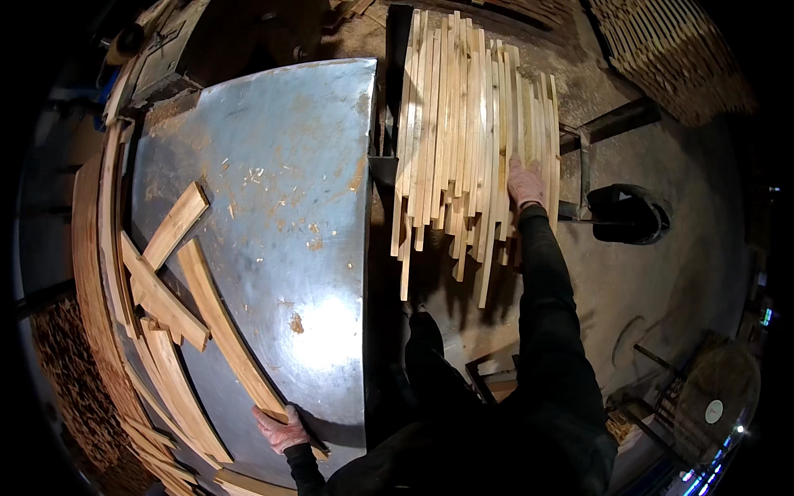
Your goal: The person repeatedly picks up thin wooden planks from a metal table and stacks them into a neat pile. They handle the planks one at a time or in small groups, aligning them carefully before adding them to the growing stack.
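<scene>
My left hand [281, 428] is closed around the lower end of a long wooden board [223, 325], which lies slantwise on a metal-topped table [273, 149]. The board's tip shows just past my wrist. Off to the right, my right hand [527, 183] rests on a pile of narrow wooden strips [451, 124], its fingers stretched forward along the strips at the pile's right side. The strips lie roughly side by side, with uneven near ends. What is under my right fingers is hidden.
Several loose boards [178, 380] lie along the table's left side, some crossed. Wood chips and sawdust dot the tabletop. A black container [630, 213] stands on the floor at right, near a dark metal frame [620, 120]. Slatted wood [678, 54] is stacked at far right.
</scene>
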